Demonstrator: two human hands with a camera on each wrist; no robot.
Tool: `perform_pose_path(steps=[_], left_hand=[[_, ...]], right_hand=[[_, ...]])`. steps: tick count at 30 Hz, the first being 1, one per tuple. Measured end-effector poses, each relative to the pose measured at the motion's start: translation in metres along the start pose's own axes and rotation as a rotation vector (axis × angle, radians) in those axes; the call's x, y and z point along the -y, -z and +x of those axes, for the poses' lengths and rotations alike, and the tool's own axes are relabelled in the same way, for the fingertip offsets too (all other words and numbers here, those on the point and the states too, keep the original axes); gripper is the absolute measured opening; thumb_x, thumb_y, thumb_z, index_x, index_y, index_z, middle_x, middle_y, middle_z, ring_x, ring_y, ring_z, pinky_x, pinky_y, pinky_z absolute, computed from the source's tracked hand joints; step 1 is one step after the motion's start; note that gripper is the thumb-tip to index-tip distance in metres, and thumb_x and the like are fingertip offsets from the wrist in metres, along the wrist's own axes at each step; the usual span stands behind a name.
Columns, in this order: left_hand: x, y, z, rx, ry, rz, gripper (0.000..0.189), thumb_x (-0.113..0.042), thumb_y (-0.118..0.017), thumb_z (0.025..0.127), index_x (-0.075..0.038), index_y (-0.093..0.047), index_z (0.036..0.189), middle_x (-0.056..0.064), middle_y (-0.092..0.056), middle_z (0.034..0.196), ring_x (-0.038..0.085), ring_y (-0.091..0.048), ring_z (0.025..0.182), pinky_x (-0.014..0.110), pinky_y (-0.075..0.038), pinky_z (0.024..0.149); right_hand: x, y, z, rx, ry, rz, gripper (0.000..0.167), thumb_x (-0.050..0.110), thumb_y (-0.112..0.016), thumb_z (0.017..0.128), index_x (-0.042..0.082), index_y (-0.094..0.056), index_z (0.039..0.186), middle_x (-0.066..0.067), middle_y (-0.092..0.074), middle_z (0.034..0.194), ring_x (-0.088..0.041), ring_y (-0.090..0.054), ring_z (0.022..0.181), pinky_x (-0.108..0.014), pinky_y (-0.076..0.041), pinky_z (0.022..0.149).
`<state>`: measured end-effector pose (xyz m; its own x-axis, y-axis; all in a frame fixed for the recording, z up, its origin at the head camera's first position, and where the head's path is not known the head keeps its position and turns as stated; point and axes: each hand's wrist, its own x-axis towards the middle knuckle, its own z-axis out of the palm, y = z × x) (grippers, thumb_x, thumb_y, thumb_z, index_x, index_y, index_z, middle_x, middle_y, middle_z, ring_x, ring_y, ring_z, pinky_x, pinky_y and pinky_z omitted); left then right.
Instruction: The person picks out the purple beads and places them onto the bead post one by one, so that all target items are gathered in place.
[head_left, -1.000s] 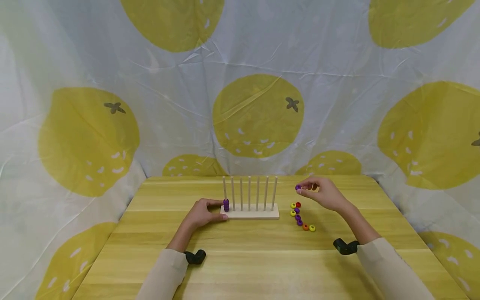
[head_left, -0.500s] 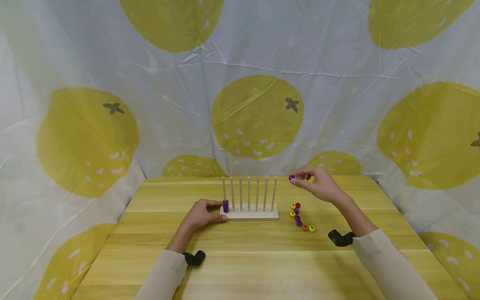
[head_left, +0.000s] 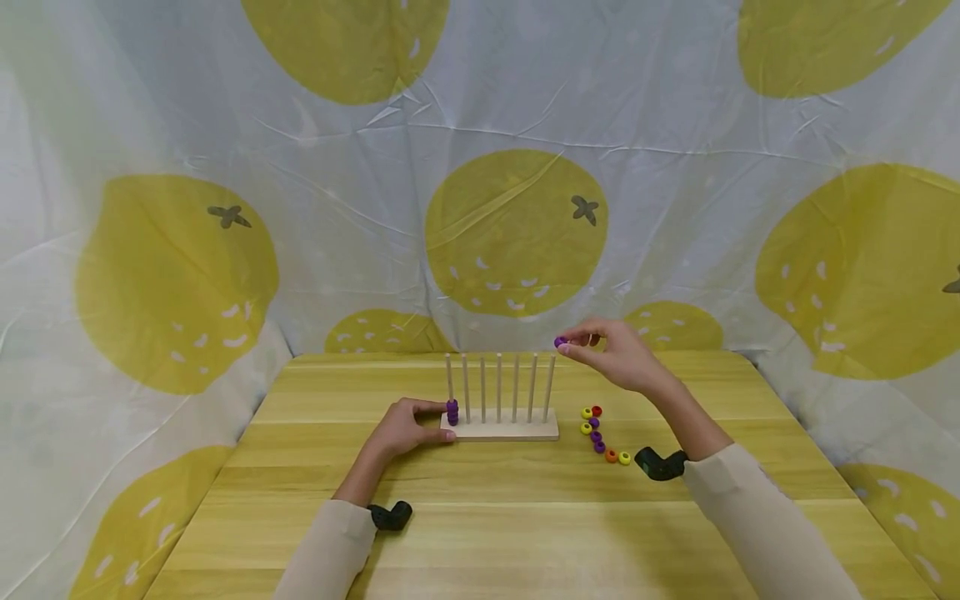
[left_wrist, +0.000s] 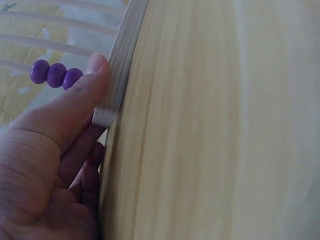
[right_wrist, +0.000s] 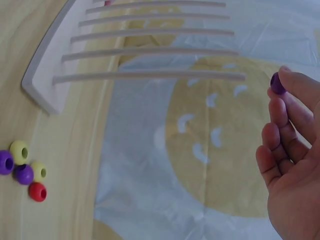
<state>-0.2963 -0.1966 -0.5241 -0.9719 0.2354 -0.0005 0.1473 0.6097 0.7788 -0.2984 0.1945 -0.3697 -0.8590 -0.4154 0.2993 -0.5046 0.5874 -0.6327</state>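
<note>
A wooden peg stand [head_left: 502, 429] with several upright pegs is on the table. Three purple beads [left_wrist: 56, 74] are stacked low on its leftmost peg. My left hand [head_left: 401, 427] grips the left end of the base, thumb on the near edge and fingers behind. Between thumb and index finger, my right hand [head_left: 618, 354] pinches a purple bead [right_wrist: 278, 83]. This bead is in the air, close to the top of the rightmost peg [head_left: 550, 387] and apart from it in the right wrist view.
Loose beads lie in a curved line right of the stand: a red bead [head_left: 597, 411], an orange bead [head_left: 612, 456], several yellow and purple ones. The wooden table [head_left: 480, 533] ends at a hanging cloth [head_left: 517, 100] with yellow fruit prints.
My right hand has moved left and up with the purple bead, from above the loose beads to near the rightmost peg's top. The left hand keeps its hold on the base.
</note>
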Motion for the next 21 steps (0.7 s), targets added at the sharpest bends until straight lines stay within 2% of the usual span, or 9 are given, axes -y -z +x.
perform_pose_path(steps=[5,14,21], left_hand=[[0.0,0.0,0.001,-0.002,0.016,-0.001,0.06,-0.045,-0.094,0.072,-0.024,-0.076,0.126,0.006,-0.069,0.136,0.033,-0.057,0.135,0.052,-0.046,0.114],[0.001,-0.001,0.002,-0.001,0.007,-0.003,0.061,-0.044,-0.094,0.072,-0.024,-0.076,0.126,0.004,-0.07,0.134,0.032,-0.059,0.134,0.051,-0.046,0.113],[0.002,0.0,0.001,-0.004,0.0,0.0,0.061,-0.044,-0.094,0.072,-0.024,-0.076,0.126,0.003,-0.071,0.133,0.031,-0.06,0.133,0.051,-0.047,0.113]], right_hand=[[0.013,-0.005,0.009,0.001,0.023,0.013,0.025,0.037,-0.071,0.099,0.019,-0.078,0.115,0.002,-0.068,0.098,-0.019,-0.058,0.093,-0.038,-0.049,0.084],[0.026,-0.021,0.024,0.031,0.092,0.046,0.024,0.033,-0.069,0.1,0.018,-0.079,0.115,0.005,-0.071,0.1,-0.017,-0.059,0.091,-0.039,-0.049,0.083],[0.037,-0.035,0.034,0.053,0.127,0.053,0.024,0.032,-0.069,0.101,0.017,-0.079,0.115,0.005,-0.072,0.096,-0.016,-0.059,0.089,-0.039,-0.05,0.081]])
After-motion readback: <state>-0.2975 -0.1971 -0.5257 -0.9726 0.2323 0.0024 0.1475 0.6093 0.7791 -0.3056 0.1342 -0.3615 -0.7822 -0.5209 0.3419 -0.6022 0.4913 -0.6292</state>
